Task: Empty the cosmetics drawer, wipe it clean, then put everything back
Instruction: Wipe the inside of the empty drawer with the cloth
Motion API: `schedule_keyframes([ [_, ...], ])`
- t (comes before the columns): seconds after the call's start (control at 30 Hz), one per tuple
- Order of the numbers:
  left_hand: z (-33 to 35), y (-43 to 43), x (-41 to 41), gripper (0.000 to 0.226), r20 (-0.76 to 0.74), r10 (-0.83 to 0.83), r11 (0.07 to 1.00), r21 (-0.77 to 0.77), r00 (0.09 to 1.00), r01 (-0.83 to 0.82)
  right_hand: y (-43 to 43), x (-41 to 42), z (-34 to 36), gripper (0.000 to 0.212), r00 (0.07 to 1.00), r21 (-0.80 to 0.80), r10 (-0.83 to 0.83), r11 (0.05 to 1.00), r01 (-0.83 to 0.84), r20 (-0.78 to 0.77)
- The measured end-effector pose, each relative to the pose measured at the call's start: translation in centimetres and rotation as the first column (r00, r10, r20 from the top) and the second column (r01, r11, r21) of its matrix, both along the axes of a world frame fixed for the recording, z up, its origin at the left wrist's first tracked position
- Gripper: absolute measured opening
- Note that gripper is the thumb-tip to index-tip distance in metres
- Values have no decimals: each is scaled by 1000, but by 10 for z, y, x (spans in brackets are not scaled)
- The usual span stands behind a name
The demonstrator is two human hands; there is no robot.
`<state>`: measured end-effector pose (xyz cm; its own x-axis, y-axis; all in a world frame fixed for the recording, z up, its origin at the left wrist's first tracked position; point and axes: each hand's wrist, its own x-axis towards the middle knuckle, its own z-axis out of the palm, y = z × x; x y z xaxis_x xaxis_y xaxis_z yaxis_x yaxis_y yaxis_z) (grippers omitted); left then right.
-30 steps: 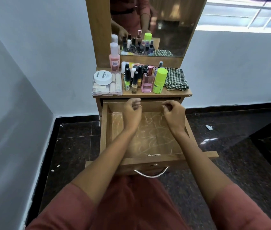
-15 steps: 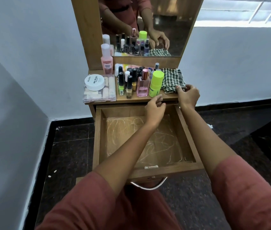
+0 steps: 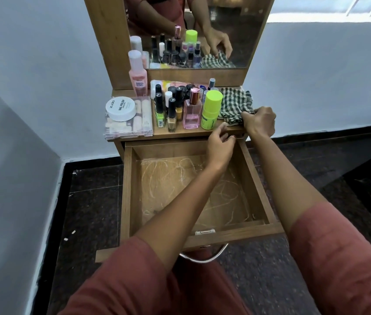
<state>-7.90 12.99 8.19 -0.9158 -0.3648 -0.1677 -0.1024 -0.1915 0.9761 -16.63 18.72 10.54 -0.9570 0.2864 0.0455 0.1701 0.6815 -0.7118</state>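
The wooden drawer is pulled out and holds no cosmetics; pale scribbled streaks cover its bottom. On the dresser top stand several nail polish bottles, a pink perfume bottle, a lime green bottle, a tall pink bottle, and a white nail polish tub on a clear plastic case. My right hand grips the near edge of the green checked cloth at the top's right end. My left hand hovers with loosely curled fingers over the drawer's back right corner and holds nothing.
A mirror rises behind the cosmetics and reflects the bottles and my hand. White walls close in on the left and behind. The floor is dark speckled tile. A metal handle hangs under the drawer front.
Both hands left the middle of the drawer and moved up and right. My right hand reached the checked cloth and took hold of it; the left followed toward the drawer's back right corner.
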Motion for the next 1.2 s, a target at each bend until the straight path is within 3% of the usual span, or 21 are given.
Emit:
schedule_keyframes([
  [0.13, -6, 0, 2, 43, 18, 57, 998, 31, 998, -57, 14, 19, 1, 21, 1000, -82, 10, 997, -8, 28],
  [0.3, -20, 7, 10, 35, 132, 98, 981, 154, 986, -119, 30, 45, -5, 34, 999, -308, 8, 951, 8, 52],
  [0.43, -20, 13, 21, 34, 162, 54, 929, 355, 985, -109, 41, 71, -15, 27, 993, -475, 23, 879, 36, 118],
  [0.6, -16, 14, 39, 31, 190, -28, 890, 453, 981, -62, 50, 106, -22, 8, 971, -639, 145, 769, 9, 188],
  [0.7, -17, 10, 52, 32, 249, -56, 892, 447, 967, -64, 52, 126, -27, 11, 945, -672, 226, 740, -10, 235],
  [0.87, -24, -2, 74, 33, 277, -71, 908, 416, 958, -53, 49, 146, -36, 12, 906, -630, 304, 775, -55, 295],
  [1.0, -25, -20, 91, 26, 280, -102, 939, 345, 954, -1, 36, 153, -35, 8, 854, -697, 410, 712, -80, 321],
  [1.1, -30, -37, 103, 35, 293, -133, 966, 253, 947, 58, 23, 153, -44, 43, 814, -692, 447, 718, -79, 371],
  [1.2, -32, -54, 113, 36, 344, -87, 993, 103, 935, 55, 2, 155, -51, 42, 797, -595, 508, 766, -244, 327],
])
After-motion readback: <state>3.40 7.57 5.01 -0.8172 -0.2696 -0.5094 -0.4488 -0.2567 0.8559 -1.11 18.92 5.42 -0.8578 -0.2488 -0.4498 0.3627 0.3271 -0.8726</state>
